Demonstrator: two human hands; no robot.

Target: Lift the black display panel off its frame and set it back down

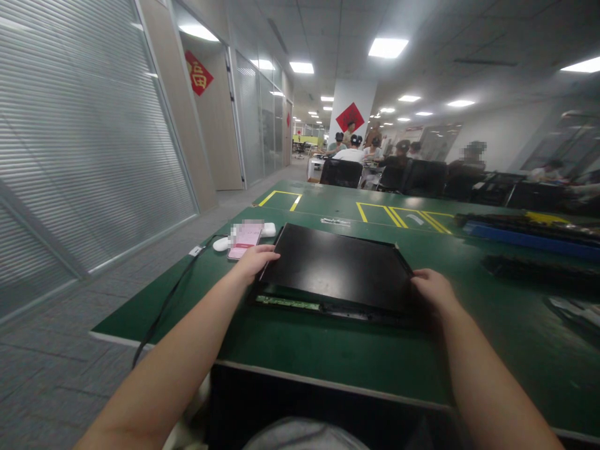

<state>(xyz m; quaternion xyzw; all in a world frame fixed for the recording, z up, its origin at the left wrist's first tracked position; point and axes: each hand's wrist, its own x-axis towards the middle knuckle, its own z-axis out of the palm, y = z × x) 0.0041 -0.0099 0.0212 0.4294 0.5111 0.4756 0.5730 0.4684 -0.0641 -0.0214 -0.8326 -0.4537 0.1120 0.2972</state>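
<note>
A flat black screen panel lies over a dark frame on the green table, its near edge apart from the frame's lower strip. My left hand grips the panel's left edge, thumb along the top. At the opposite edge, my right hand holds the right side, its lower fingers hidden underneath. Below the panel's near edge, a green circuit board shows in the dark frame.
Left of the panel are a phone, a white mouse-like object and a black cable. A blue tray and dark strips lie at right. Several people sit at tables beyond, near black chairs.
</note>
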